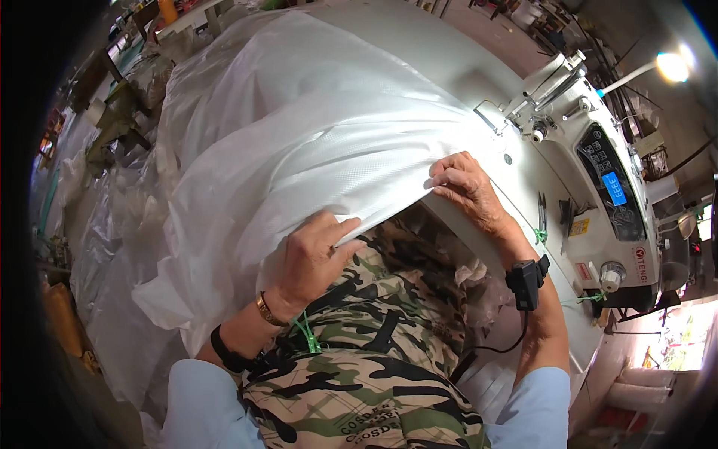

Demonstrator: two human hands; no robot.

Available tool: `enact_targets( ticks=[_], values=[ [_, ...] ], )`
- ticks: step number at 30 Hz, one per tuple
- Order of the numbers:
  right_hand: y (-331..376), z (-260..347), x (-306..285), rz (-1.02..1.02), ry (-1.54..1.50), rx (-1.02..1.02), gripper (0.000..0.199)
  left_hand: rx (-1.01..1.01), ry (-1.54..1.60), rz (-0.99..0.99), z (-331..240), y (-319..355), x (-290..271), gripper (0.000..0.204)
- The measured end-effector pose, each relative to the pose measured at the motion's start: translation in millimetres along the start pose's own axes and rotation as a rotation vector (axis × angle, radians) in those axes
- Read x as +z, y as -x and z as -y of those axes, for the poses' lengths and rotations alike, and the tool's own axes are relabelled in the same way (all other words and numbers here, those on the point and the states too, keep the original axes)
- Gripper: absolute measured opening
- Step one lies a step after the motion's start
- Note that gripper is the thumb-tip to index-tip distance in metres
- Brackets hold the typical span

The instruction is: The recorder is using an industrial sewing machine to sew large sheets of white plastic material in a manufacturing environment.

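A large sheet of white, slightly sheer fabric (299,142) spreads over the table and hangs toward my lap. My left hand (314,251) pinches its near edge between thumb and fingers. Farther right along the same edge, my right hand (467,191) grips the fabric with fingertips pressed together. The edge runs taut between both hands. Beyond my right hand, the cloth's far right corner reaches the needle area of a white sewing machine (553,112), where a bright light washes out detail. Whether the cloth lies under the presser foot cannot be made out.
The sewing machine's control panel (613,176) has a lit blue display. A lamp (672,67) shines above it. Thread snips (542,213) lie on the table beside the machine. Crumpled clear plastic (112,254) heaps at the left. A camouflage apron (359,374) covers my lap.
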State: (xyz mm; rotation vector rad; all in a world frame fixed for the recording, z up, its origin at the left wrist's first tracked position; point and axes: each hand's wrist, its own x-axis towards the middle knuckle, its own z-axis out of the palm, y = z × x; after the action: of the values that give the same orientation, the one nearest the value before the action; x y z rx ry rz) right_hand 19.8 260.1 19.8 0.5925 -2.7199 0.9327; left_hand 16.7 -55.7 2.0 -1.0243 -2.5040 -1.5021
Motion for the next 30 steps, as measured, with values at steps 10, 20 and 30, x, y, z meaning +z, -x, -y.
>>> enact_targets(
  ticks=[10, 20, 30],
  values=[
    [-7, -10, 1, -0.017, 0.228, -0.053, 0.021, 0.142, -0.096, -0.090, 2, -17, -1, 0.013],
    [-10, -37, -17, -0.084, 0.182, 0.019, 0.033, 0.157, -0.055, -0.026, 13, -20, -11, 0.022],
    [-12, -60, -32, -0.145, 0.285, 0.093, 0.041, 0.106, 0.031, 0.211, 25, -32, -19, 0.021]
  ],
)
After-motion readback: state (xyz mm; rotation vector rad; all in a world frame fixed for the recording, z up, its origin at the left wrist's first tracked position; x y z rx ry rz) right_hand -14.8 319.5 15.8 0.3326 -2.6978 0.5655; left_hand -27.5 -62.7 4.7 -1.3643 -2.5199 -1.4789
